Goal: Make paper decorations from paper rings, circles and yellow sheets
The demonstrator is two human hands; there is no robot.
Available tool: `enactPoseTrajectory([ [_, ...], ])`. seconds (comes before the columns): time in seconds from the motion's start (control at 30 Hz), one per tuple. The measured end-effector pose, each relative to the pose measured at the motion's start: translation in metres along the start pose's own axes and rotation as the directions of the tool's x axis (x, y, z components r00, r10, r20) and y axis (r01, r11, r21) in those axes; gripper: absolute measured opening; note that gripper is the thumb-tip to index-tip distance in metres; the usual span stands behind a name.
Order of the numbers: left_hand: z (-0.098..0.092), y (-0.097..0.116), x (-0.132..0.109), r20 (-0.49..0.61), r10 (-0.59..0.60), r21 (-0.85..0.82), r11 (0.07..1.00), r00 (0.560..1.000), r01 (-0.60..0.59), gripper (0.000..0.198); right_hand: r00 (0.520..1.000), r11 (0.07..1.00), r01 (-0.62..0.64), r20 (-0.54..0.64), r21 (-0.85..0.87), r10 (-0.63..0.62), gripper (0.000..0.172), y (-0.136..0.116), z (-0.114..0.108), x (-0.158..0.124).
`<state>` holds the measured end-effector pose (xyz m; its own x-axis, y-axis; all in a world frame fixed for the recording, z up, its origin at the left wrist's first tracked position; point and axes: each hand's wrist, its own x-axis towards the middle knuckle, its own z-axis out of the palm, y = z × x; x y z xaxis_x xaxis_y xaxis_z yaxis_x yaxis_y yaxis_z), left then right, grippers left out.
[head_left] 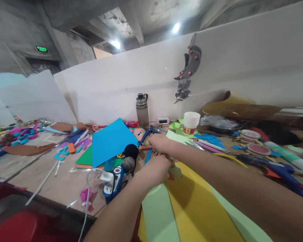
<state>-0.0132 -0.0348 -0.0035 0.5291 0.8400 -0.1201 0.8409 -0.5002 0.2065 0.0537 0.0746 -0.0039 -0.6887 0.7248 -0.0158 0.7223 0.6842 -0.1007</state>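
My left hand (159, 169) is closed over a small pale green piece (175, 172), its fingers curled and mostly turned away from view. Under it lie a light green strip (158, 208) and a large yellow sheet (192, 198). My right hand (158, 142) reaches past the left into a cluster of small tools, and its fingertips are hidden. A dark blue tool (147, 133), perhaps a glue gun, lies just beyond it. Further light green sheets (238, 215) stick out below my right forearm.
On the left are a blue sheet (113, 143), balls of yarn (128, 164) and a blue-white power strip (116, 178) with a trailing cable. A grey bottle (142, 112) stands by the partition. White paper cups (191, 120), tape rolls (258, 149) and blue-handled scissors (285, 173) lie right.
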Motion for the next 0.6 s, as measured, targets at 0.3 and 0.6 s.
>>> enactPoseTrajectory([
  [0.3,-0.003,0.004,0.002,0.034,-0.009,0.016,1.0,0.999,0.009,0.037,0.999,0.999,0.003,-0.049,0.044,-0.001,0.022,-0.002,-0.003,-0.002],
  [0.6,0.003,-0.001,0.004,-0.015,0.001,-0.044,0.999,1.0,-0.002,0.032,0.938,0.944,-0.002,-0.326,0.33,0.116,0.049,0.018,-0.032,-0.049],
])
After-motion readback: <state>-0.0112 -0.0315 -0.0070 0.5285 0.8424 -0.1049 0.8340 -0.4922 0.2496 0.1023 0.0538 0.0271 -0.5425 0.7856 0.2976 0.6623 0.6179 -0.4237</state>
